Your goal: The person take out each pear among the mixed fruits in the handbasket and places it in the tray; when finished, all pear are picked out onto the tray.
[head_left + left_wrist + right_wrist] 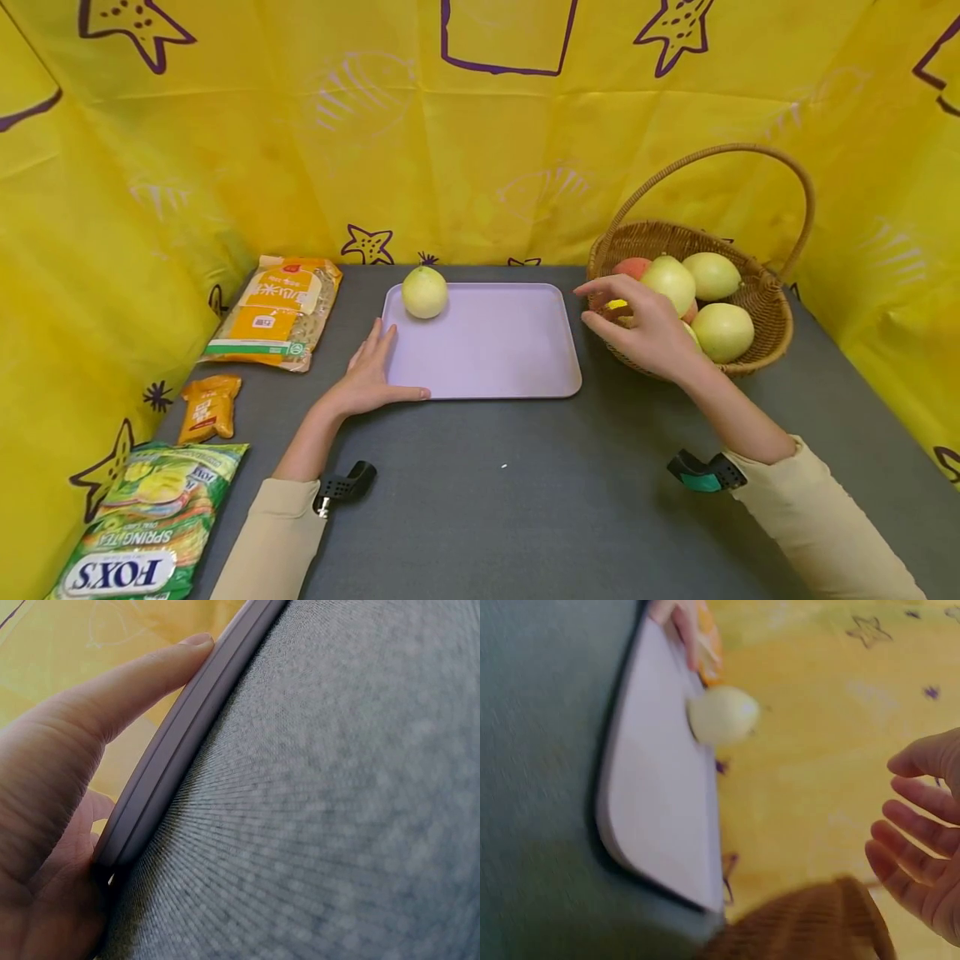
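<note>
A flat lilac tray (487, 346) lies on the grey table, with one round, pale yellow-green fruit (424, 292) at its far left corner. My left hand (367, 375) touches the tray's near left corner, fingers straight along the left side. In the left wrist view its thumb (142, 682) rests on the rim. My right hand (648, 325) hovers at the left side of a wicker basket (780, 325), fingers loosely bent with nothing between them. Inside the basket are several pale green fruits (726, 332) and a reddish one (632, 267), partly hidden by that hand.
Along the left side lie a clear-and-orange snack bag (273, 312), a small orange packet (209, 408) and a green FOX'S bag (150, 521). The basket's tall handle (750, 148) arches over the fruit. Yellow patterned cloth (465, 183) walls the table's back and sides.
</note>
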Available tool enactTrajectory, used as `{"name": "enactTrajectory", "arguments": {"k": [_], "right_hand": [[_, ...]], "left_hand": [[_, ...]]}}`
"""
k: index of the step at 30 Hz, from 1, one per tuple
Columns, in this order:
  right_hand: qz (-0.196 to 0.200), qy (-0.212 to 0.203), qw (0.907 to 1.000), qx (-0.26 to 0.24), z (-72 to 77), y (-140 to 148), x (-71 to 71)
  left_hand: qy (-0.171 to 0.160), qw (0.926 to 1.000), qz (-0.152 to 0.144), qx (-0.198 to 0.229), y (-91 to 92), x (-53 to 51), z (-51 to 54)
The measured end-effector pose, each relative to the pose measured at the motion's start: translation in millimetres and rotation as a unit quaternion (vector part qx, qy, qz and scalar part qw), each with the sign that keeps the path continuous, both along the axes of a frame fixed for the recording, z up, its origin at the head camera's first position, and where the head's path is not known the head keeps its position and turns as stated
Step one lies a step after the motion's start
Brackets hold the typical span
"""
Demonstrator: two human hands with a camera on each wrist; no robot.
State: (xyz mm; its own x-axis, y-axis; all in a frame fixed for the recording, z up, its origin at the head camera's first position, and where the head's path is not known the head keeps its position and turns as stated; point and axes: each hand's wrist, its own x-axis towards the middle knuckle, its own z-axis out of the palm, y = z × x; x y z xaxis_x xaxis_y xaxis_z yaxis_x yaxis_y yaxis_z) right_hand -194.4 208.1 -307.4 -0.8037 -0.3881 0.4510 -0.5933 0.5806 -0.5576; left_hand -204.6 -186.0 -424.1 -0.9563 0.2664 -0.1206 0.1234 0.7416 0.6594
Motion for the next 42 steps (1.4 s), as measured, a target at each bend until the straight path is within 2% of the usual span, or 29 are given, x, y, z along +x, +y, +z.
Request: {"name": "enactTrajectory", "arguments": {"k": [8, 14, 21, 30, 37, 42], "right_hand": [[-0.067, -0.032, 0.9971, 0.011, 13.7, 34.5, -2.9], [-0.086, -0.055, 0.9938, 0.042, 16.1, 52.1, -4.9], [-0.060, -0.102, 0.9891, 0.087, 15.3, 63.2, -8.8], [-0.028, -0.176, 0.9627, 0.203, 25.3, 72.9, -14.7], [0.027, -0.220, 0.9477, 0.230, 36.4, 80.4, -23.3], [0.058, -0.223, 0.9413, 0.247, 39.5, 82.0, -29.0]], "left_hand": [[-0.005, 1.0000, 0.003, -0.001, -1.0, -0.6, -0.5], [-0.007, 1.0000, 0.005, -0.003, -0.9, -1.0, -1.0], [-0.010, 0.9999, 0.004, -0.005, -0.9, -0.4, -0.5], [-0.006, 1.0000, 0.002, -0.003, -0.5, -0.6, -0.3], [-0.005, 1.0000, 0.002, -0.004, -0.4, -0.8, -0.8], [-0.006, 1.0000, 0.002, -0.005, -0.8, -0.7, -1.1]]}}
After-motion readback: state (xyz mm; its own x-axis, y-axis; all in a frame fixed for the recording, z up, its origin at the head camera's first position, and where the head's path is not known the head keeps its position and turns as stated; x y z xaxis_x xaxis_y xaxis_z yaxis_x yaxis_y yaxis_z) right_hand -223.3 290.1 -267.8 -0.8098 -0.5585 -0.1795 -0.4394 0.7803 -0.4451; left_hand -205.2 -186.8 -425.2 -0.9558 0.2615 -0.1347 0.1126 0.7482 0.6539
